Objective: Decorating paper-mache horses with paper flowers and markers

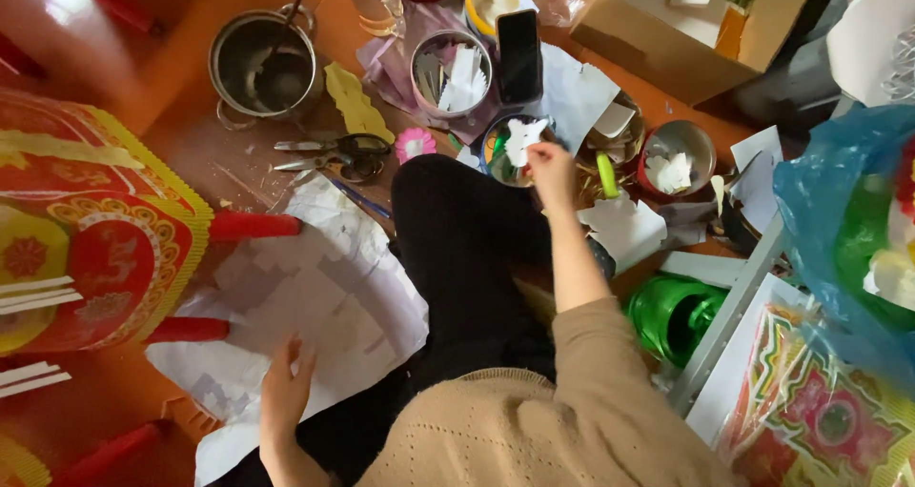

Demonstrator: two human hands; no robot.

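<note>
My right hand (pixel 551 169) reaches forward over my black-clad knee and pinches a small white paper piece (pixel 524 138) above a small round bowl (pixel 499 163). My left hand (pixel 286 390) rests flat, fingers apart, on a large white paper sheet (pixel 315 306) spread on the floor at my left side. Scissors (pixel 334 153) lie on the floor beyond the sheet.
A metal pot (pixel 262 63) stands at the back left. A tin with paper bits (pixel 451 72), a black phone (pixel 519 53) and a cardboard box (pixel 686 30) sit ahead. A red and yellow decorated object (pixel 86 230) is left; a blue plastic bag (pixel 848 220) and green container (pixel 672 311) right.
</note>
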